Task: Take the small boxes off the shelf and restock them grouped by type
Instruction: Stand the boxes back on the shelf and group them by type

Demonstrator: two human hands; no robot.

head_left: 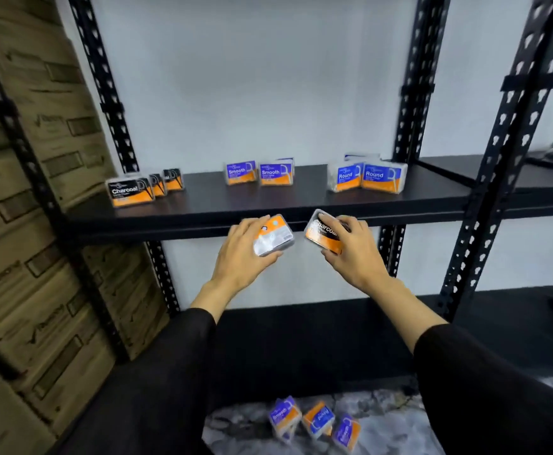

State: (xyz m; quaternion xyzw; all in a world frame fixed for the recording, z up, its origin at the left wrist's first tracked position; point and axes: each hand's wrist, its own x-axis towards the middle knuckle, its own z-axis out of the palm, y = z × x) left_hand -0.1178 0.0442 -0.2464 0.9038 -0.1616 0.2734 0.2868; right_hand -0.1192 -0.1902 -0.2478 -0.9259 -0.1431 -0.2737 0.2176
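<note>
**A:** Sleeves first, black, both arms reaching up from 6 o'clock. Between them on the marbled floor (383, 431): three loose boxes (314, 421), blue/orange, one reads "Smooth", one "Round", third too blurred to read. Prob. waiting their turn to go back up.

**B:** And the hands?

**A:** Left hand (245, 254) grasps a box (273, 235) back-side up, white label showing, so type can't be read from here. Right hand (354, 254) grasps a Charcoal box (323, 234), fingers wrapped over the far edge, thumb under. Both sit just below the front lip of the shelf (301, 205), dead centre of frame, tilted toward each other.

**B:** Why held like that?

**A:** My read: one per hand = fewer trips; tilt lets the label face up for a quick check before placing.

**B:** Shelf status?

**A:** Three groups already standing, labels out. Charcoal row (144, 188) at 9 o'clock, three deep going back. Smooth pair (258, 173) around 12. Round group (367, 177) at 2 o'clock, w/ more tucked behind. Gaps between groups keep types apart & readable.

**B:** So next?

**A:** Judging by the label, right-hand box belongs w/ the Charcoal row, far left, meaning a cross-body reach. Left-hand box needs flipping first to ID it.

**B:** Anything else in shot?

**A:** Cardboard cartons (38, 224) stacked at 9 o'clock, beside the black slotted uprights (409, 126).
</note>
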